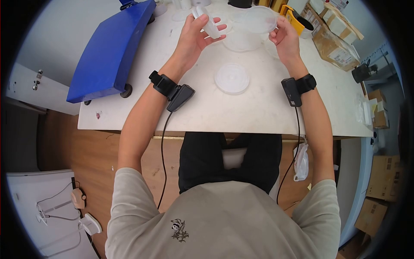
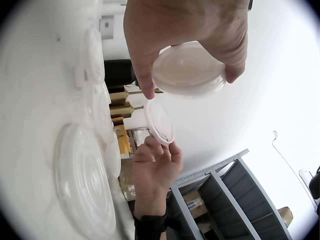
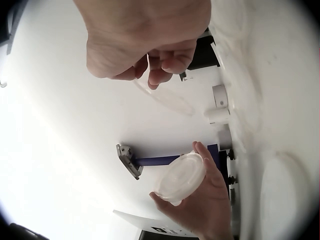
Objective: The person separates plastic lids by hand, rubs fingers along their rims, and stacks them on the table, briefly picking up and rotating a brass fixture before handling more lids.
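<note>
The left hand (image 1: 196, 36) grips a small translucent round tub or stack of lids (image 1: 208, 23) between thumb and fingers, tilted on its side above the table. In the left wrist view the same round piece (image 2: 190, 70) spans thumb and fingers. The right hand (image 1: 286, 41) pinches the rim of a clear round lid (image 1: 261, 19), held up off the table; in the right wrist view this lid (image 3: 170, 100) is faint. A whitish round lid (image 1: 232, 79) lies flat on the table between the forearms.
More clear lids (image 1: 241, 41) lie behind the hands. A blue platform (image 1: 114, 49) on small wheels stands at the left. Cardboard boxes (image 1: 336, 45) and a yellow item (image 1: 297, 21) are at the back right. The white table's (image 1: 207, 116) near edge is by the person's lap.
</note>
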